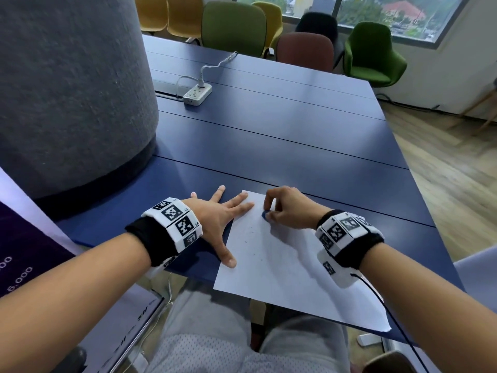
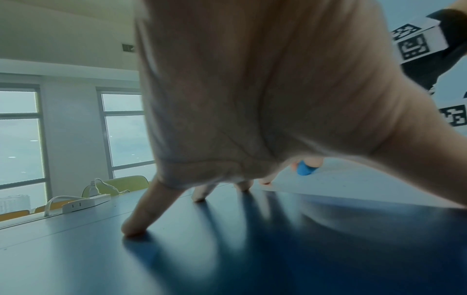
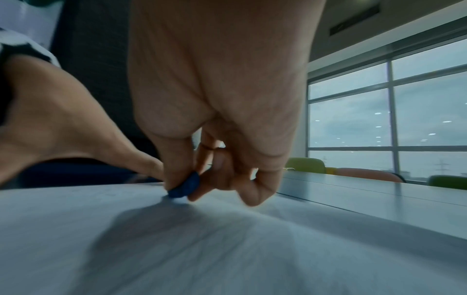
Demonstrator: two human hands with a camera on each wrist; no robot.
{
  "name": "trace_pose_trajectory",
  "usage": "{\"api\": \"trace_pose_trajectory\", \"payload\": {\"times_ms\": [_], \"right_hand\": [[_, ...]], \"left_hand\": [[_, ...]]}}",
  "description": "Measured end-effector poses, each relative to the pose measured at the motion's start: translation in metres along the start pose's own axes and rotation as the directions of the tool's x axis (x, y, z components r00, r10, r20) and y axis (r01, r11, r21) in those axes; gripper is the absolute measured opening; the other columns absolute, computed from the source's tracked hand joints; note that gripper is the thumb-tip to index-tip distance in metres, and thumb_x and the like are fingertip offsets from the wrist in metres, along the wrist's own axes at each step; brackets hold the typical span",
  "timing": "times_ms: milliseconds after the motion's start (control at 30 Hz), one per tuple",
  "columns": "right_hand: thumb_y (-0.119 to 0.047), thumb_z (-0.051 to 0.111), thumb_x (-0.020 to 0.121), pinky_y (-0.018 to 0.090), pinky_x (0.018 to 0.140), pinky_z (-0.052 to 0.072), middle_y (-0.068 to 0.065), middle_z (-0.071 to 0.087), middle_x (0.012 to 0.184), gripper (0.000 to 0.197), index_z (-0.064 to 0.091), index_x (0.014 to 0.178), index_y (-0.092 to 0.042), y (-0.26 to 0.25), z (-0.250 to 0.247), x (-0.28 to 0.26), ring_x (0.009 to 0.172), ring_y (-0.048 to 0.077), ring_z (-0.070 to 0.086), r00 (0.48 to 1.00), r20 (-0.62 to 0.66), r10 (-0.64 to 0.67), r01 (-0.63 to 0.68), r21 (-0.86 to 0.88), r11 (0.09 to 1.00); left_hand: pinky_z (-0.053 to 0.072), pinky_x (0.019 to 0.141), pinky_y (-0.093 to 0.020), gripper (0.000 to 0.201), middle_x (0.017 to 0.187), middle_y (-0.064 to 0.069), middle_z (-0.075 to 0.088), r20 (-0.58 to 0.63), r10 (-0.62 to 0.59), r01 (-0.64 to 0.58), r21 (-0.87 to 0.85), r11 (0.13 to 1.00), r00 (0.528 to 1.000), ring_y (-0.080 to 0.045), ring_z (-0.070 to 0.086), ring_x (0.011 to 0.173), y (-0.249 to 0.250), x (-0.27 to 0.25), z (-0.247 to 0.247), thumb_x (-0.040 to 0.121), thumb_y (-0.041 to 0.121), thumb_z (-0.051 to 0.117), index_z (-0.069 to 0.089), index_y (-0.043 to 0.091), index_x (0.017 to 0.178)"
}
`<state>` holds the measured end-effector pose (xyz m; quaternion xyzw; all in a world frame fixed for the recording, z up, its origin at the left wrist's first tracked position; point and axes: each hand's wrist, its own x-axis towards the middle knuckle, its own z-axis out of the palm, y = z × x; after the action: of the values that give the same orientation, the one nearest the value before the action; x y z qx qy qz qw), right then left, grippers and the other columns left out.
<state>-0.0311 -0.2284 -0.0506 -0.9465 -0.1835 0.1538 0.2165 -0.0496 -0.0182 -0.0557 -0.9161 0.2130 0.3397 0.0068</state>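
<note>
Right hand (image 1: 289,208) pinches small blue eraser (image 1: 265,215), pressed down on far-left part of white sheet (image 1: 282,265) at near edge of blue table (image 1: 269,135). Left hand (image 1: 217,219) spread flat, pinning sheet's left edge. Looks mid-erase: faint grey specks remain mid-sheet.

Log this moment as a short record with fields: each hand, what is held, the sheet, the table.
right hand: pinches a small blue piece, likely an eraser, pressed tip down on the paper.
left hand: flat, fingers spread; thumb and forefinger on the paper's left edge, outer fingers on the table.
paper: white sheet with faint dark specks, lying at the table's near edge.
table: dark blue; a white power strip sits farther back.
</note>
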Motion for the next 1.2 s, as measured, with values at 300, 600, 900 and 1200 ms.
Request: {"api": "trace_pose_trajectory", "payload": {"times_ms": [300,600,900,1200], "right_hand": [[-0.018,0.069,0.08,0.022,0.056,0.038,-0.008,0.057,0.064,0.006,0.063,0.081,-0.02,-0.004,-0.001,-0.008,0.058,0.007,0.052,0.997,0.071,0.002,-0.004,0.03,1.0],[-0.017,0.069,0.08,0.019,0.055,0.036,-0.012,0.052,0.063,0.006,0.067,0.085,-0.02,-0.022,0.007,-0.03,0.058,0.003,0.048,0.979,0.17,-0.11,0.121,-0.051,0.991],[-0.018,0.07,0.079,0.016,0.053,0.038,-0.01,0.054,0.063,0.007,0.066,0.081,-0.022,-0.022,0.018,-0.051,0.055,0.005,0.049,0.962,0.23,-0.15,0.158,-0.018,0.987],[-0.014,0.066,0.082,0.01,0.052,0.037,-0.013,0.054,0.065,0.006,0.066,0.085,-0.019,-0.028,0.02,-0.067,0.055,0.003,0.05,0.969,0.19,-0.156,0.154,0.025,0.988]], "left_hand": [[-0.005,0.105,-0.077,0.142,0.148,0.031,-0.036,0.012,-0.006,0.005,0.018,1.0,1.0,-0.025,-0.034,0.142,0.0,0.001,0.0,0.049,0.08,0.075,-0.024,0.05,0.145],[-0.002,0.104,-0.078,0.142,0.148,0.032,-0.036,0.007,-0.008,0.008,0.022,1.0,1.0,-0.025,-0.033,0.143,0.0,0.001,-0.001,0.049,0.079,0.076,-0.024,0.049,0.146],[-0.003,0.103,-0.079,0.142,0.149,0.031,-0.035,0.005,-0.007,0.006,0.027,1.0,1.0,-0.026,-0.032,0.143,-0.001,0.0,0.0,0.049,0.079,0.076,-0.023,0.048,0.146],[-0.004,0.104,-0.079,0.14,0.15,0.03,-0.034,0.003,-0.006,0.006,0.023,1.0,1.0,-0.026,-0.032,0.143,0.003,-0.002,-0.002,0.053,0.076,0.077,-0.021,0.047,0.148]]}}
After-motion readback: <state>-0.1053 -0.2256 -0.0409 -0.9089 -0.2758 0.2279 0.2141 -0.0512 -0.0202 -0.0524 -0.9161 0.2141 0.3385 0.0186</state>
